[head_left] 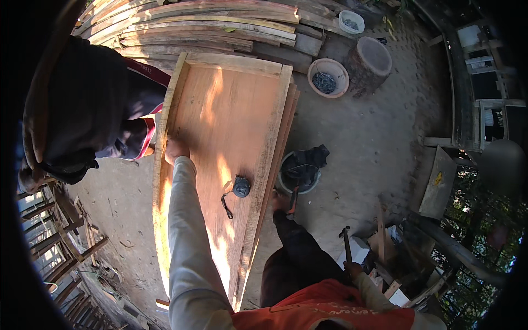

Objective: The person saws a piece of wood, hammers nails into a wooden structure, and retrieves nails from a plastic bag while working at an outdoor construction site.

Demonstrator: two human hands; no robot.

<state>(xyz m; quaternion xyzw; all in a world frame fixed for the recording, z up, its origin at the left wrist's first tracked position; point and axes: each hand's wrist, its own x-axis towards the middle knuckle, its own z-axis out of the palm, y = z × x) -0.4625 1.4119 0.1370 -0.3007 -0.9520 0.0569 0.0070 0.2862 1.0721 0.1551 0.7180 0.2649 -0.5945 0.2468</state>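
A long wooden panel with a raised frame stretches out before me. My left hand is at the inner side of its left rail, fingers curled closed; whatever they pinch is too small or hidden to make out. A dark tape measure with a black wrist strap lies on the panel, to the right of my left forearm. Off to the right of the panel, low by my side, my right hand is closed round the handle of a hammer, its head pointing up and away from me.
Close along the panel's left side stands another person in dark clothes. Stacked boards lie beyond the far end. A bowl of nails, a tree stump, a white tub and a bucket with black cloth stand on the right.
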